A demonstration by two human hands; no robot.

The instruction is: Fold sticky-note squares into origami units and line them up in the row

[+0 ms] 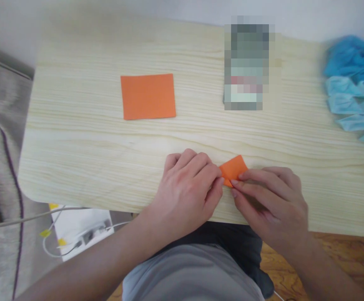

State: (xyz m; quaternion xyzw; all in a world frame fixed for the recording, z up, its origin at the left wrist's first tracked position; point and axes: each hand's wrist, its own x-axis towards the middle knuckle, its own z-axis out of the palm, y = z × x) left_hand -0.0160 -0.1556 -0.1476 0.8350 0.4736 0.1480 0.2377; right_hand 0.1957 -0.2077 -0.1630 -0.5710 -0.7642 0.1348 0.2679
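A small folded orange paper (232, 167) lies near the front edge of the light wooden table (90, 159). My left hand (188, 188) is curled, its fingertips pinching the paper's left side. My right hand (269, 200) pinches the paper's lower right edge with thumb and forefinger, and most of the paper is hidden under both hands. A flat orange paper square (148, 96) lies apart, farther back on the table.
A pile of folded blue paper shapes (355, 88) sits at the table's right edge. A blurred-out object (247, 62) stands at the back. Cables (56, 234) and a white box (81, 230) lie on the floor to the left.
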